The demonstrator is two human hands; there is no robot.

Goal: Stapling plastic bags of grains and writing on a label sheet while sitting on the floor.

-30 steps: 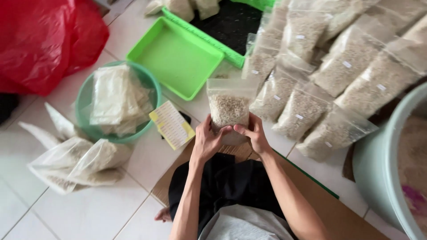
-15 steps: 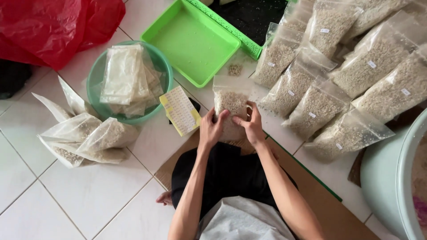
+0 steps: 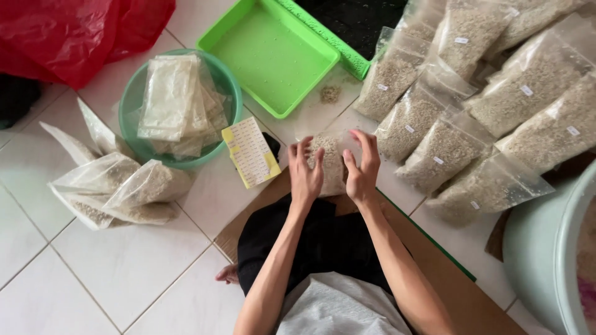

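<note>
Head view: my left hand [image 3: 305, 175] and right hand [image 3: 361, 174] press flat, fingers spread, gripping nothing, on a grain-filled clear bag [image 3: 329, 162] lying on the tiled floor [image 3: 136, 267].

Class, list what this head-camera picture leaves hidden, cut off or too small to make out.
- Grain bag, head view: sides covered by left hand and right hand; seal unclear.
- Pale tub: cut by the right edge.
- Yellow-edged label sheet: print too small.
- Red plastic bag: cut off at the top edge.
</note>
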